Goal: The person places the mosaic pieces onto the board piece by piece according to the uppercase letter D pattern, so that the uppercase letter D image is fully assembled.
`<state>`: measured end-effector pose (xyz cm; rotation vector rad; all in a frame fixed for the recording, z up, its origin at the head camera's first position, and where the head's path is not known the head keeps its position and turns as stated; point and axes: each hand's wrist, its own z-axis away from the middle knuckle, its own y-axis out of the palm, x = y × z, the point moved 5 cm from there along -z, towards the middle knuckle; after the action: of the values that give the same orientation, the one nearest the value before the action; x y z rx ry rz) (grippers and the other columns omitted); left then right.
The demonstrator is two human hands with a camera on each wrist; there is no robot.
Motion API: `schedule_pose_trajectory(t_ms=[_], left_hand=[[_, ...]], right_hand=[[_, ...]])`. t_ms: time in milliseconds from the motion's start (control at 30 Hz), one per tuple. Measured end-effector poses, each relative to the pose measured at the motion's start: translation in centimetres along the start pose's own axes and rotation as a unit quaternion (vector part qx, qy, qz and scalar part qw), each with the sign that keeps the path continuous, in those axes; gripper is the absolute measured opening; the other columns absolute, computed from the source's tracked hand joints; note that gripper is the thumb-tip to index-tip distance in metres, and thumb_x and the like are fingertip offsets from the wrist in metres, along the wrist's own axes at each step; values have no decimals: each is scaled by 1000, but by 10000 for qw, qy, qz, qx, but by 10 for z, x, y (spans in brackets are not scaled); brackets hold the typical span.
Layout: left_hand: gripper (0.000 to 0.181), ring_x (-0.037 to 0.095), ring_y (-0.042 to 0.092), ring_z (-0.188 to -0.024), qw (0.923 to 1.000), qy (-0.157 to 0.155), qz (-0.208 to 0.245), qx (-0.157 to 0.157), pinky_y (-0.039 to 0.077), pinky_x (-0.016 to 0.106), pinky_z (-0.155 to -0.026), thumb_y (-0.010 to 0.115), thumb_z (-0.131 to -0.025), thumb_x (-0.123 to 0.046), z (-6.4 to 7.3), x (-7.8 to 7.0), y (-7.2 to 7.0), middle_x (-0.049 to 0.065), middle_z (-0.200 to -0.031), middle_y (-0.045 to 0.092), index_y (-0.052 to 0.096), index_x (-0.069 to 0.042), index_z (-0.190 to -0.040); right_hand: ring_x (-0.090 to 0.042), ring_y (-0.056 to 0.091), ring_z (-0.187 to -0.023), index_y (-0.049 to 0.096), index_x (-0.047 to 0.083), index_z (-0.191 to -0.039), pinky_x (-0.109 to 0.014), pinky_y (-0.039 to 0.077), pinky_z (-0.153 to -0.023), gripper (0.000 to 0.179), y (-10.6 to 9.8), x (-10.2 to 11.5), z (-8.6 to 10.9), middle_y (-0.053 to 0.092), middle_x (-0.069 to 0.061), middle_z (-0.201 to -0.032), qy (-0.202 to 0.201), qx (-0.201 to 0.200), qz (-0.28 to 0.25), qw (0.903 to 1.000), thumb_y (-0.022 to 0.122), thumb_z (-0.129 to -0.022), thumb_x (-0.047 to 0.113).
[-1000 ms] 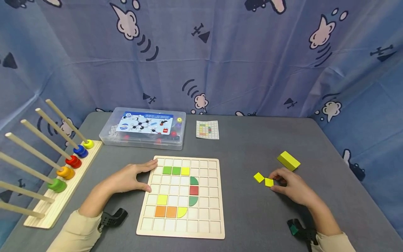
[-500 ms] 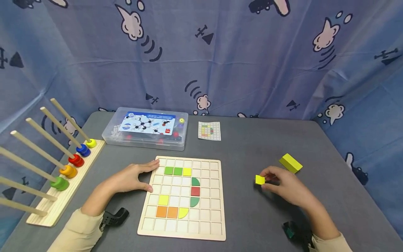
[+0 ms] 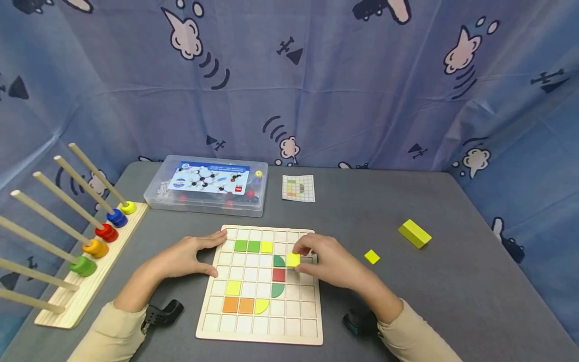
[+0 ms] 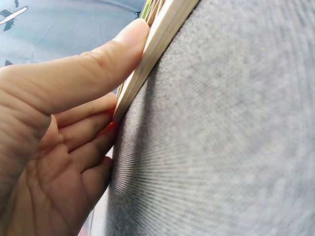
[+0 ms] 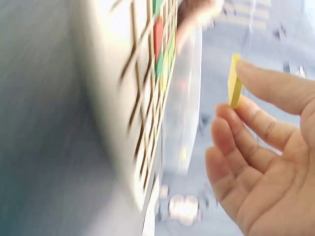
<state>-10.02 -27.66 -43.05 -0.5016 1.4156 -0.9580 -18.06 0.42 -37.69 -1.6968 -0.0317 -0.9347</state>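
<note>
A wooden grid board (image 3: 260, 338) lies on the table, with green, yellow, red and orange tiles in some of its cells. My left hand (image 3: 183, 259) rests at the board's left side. In the left wrist view its thumb (image 4: 133, 37) and fingertips touch the board's edge (image 4: 142, 69). Over the right part of the board, my right hand (image 3: 332, 261) pinches a yellow square tile (image 3: 293, 259) between thumb and fingers. The right wrist view shows this thin tile (image 5: 235, 81) held up off the grid. Another yellow square tile (image 3: 372, 257) lies on the table to the right.
A yellow rectangular block (image 3: 414, 234) lies farther right. Behind the board are a small printed pattern card (image 3: 298, 188) and a clear plastic case (image 3: 205, 205) of molecule-model parts. A wooden peg rack with coloured rings (image 3: 101, 266) stands along the left.
My right hand has picked up one of the two yellow square tiles and carried it left over the board. The left hand stays at the board's edge.
</note>
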Motion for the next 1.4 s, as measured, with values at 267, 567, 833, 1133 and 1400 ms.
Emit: schedule_pose_trajectory(t_ms=[267, 567, 833, 1133, 1400], left_hand=[[90, 36, 32, -138, 10000, 60, -12, -78, 35, 53, -105, 74, -72, -49, 1, 0, -1, 9, -152, 32, 40, -8, -145], [90, 31, 33, -138, 9999, 80, -25, -75, 36, 50, -105, 75, -72, -49, 1, -1, -1, 7, -153, 31, 40, -10, -145], [89, 35, 35, -136, 9997, 167, -57, -141, 37, 52, -103, 74, -72, -50, 1, -2, -2, 11, -151, 33, 41, -9, -144], [90, 36, 34, -137, 9998, 109, -73, -118, 36, 53, -104, 74, -72, -50, 2, -5, -2, 10, -151, 34, 41, -9, -144], [90, 33, 31, -139, 10000, 4, 34, -44, 34, 53, -106, 75, -72, -49, 1, -2, -1, 8, -153, 31, 39, -11, -145]], right_hand=[[-11, 59, -87, 67, 12, -99, -24, 49, -78, 24, 38, 46, -45, 65, 2, -94, -346, 443, 307, 9979, 76, -81, 23], [-6, 52, -74, 69, 13, -98, -18, 45, -67, 23, 66, 64, -77, 61, 5, -85, -319, 1082, 746, 9908, 77, -80, 25], [-6, 48, -69, 67, 16, -92, -18, 41, -59, 19, 80, 62, -82, 54, 8, -79, -243, 1443, 1255, 9812, 77, -79, 24], [-3, 50, -73, 69, 16, -99, -16, 43, -63, 26, 86, 62, -81, 56, 8, -86, -364, 1478, 1483, 9772, 79, -78, 26], [-3, 52, -85, 69, 13, -113, -16, 46, -77, 36, 79, 59, -75, 62, 5, -101, -590, 1684, 1049, 9783, 77, -79, 22]])
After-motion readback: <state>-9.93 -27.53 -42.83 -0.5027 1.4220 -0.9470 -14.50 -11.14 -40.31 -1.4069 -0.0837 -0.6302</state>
